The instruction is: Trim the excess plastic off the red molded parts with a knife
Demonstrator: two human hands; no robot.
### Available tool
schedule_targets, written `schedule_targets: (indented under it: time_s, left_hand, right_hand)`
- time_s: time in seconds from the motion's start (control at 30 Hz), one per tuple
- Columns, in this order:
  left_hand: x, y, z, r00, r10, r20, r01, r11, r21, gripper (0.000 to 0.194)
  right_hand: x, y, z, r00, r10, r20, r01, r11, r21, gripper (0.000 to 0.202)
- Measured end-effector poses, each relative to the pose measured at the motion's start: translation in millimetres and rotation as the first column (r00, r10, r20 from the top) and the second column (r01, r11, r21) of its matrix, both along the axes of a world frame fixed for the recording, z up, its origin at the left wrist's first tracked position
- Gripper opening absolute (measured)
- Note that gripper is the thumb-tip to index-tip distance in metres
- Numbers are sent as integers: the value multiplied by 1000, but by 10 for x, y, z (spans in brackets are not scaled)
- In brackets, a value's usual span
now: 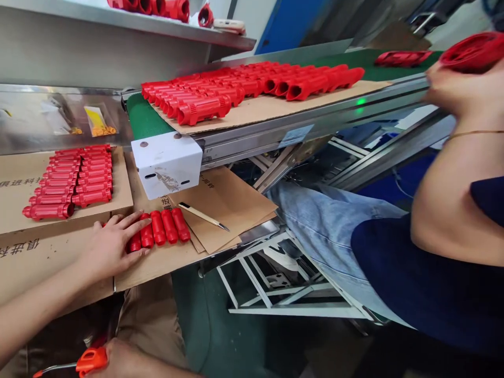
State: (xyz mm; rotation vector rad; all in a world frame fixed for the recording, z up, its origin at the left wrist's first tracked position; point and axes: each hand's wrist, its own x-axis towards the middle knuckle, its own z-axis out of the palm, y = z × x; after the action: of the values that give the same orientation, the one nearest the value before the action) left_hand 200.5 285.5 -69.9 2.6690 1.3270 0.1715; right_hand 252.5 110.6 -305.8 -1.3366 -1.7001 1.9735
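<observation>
My left hand (112,244) lies with its fingers stretched out over one end of a short row of red plastic tubes (158,228) on the cardboard. Its fingertips touch the nearest tubes, and the hand hides part of the row. Low in the view, my right hand (124,361) is closed around the orange handle of a tool (91,361) with a thin, bent metal shaft. The shaft points left and has an orange tip. A pen (202,216) rests on cardboard sheets (224,202) to the right of the tubes.
Two columns of red tubes (92,176) lie on cardboard at left. Many red housings (205,107) cover cardboard on a green conveyor (144,115), whose white end bracket (167,165) juts toward the tubes. At right, a co-worker's hand (452,89) holds a red part (474,52).
</observation>
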Motion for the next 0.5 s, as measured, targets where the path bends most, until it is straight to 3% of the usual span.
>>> schedule_targets:
  time_s: [0.27, 0.4, 0.5]
  left_hand:
    - [-154, 62, -113, 976, -63, 209, 70, 997, -26, 61]
    - [-124, 88, -39, 962, -92, 258, 112, 992, -65, 60]
    - [-290, 27, 72, 936, -120, 331, 139, 990, -34, 59]
  right_hand:
    - [-31, -11, -66, 991, -5, 136, 19, 995, -102, 14]
    - [-53, 10, -35, 991, -17, 134, 31, 994, -103, 17]
    - [-47, 27, 27, 994, -15, 112, 26, 995, -96, 18]
